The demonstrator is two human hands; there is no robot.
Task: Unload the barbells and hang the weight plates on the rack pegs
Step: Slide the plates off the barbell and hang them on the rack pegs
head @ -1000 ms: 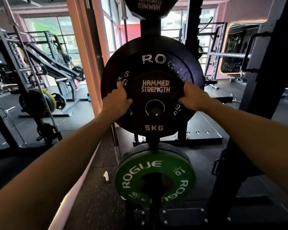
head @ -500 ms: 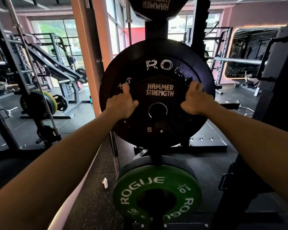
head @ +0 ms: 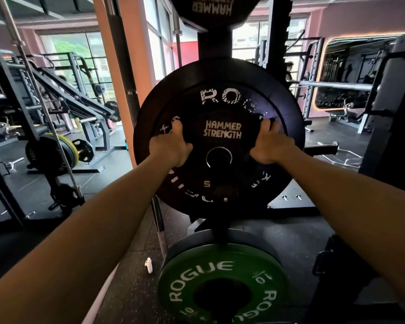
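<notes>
Gripping the small black plate [head: 221, 157] marked HAMMER STRENGTH are both of your hands, one on each side of its centre hole. Your left hand [head: 171, 148] curls round the plate's left edge, with one finger pointing up along the rim. Your right hand [head: 270, 146] curls round the right edge, its fingertips [head: 270, 123] hooked over the upper right rim. The plate lies between the two palms, upright and facing you, its hole just right of the left thumb and just left of the right one.

Count four plates on the rack upright [head: 214, 43] in front of you:
1. The small black plate in your hands, in the middle.
2. One large black ROGUE plate [head: 288, 108] directly behind it, touching or nearly so; you cannot tell which.
3. One green ROGUE plate [head: 220, 284] marked 10, lower and nearer, with a grey plate edge showing behind it.
4. One black plate [head: 212, 10] at the top, only partly in view.

Far left, one loaded machine [head: 56, 150] carries black, green and yellow plates. One steel bar [head: 36, 90] leans diagonally on the left. One small white object [head: 148, 265] lies on the dark rubber floor [head: 126, 288] left of the green plate.
</notes>
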